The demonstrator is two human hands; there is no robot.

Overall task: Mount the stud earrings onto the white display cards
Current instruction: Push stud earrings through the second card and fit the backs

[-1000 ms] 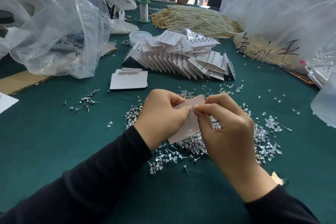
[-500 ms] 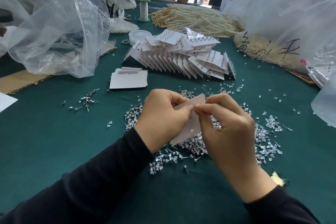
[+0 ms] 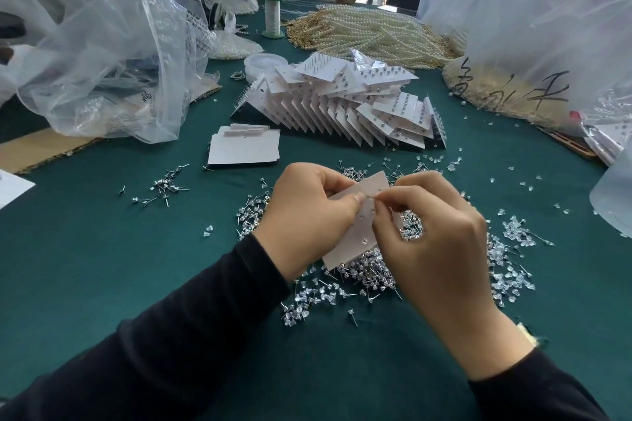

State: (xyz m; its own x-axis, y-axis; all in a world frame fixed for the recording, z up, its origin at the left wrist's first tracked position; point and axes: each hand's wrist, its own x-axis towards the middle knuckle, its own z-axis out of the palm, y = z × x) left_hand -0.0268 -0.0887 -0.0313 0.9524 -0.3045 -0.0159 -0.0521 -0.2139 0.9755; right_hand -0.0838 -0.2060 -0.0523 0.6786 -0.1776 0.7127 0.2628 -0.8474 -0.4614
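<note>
1. Hardly a move: left hand [image 3: 307,215] and right hand [image 3: 441,243] stayed above the heap of silver stud earrings [image 3: 369,275], and the white paper display card [image 3: 362,229] edged slightly up and right.
2. Dark green cloth table [image 3: 102,249] carried a fanned stack of filled white cards [image 3: 342,102] well behind.
3. Left hand's curled fingers gripped the tilted card's left edge.
4. Right thumb and forefinger pinched at the card's upper half; what they held was too small to tell.
5. One mounted stud [image 3: 364,241] sat near the card's lower end.

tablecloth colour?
Dark teal green tablecloth, plain with no pattern; the head view shows it.
</note>
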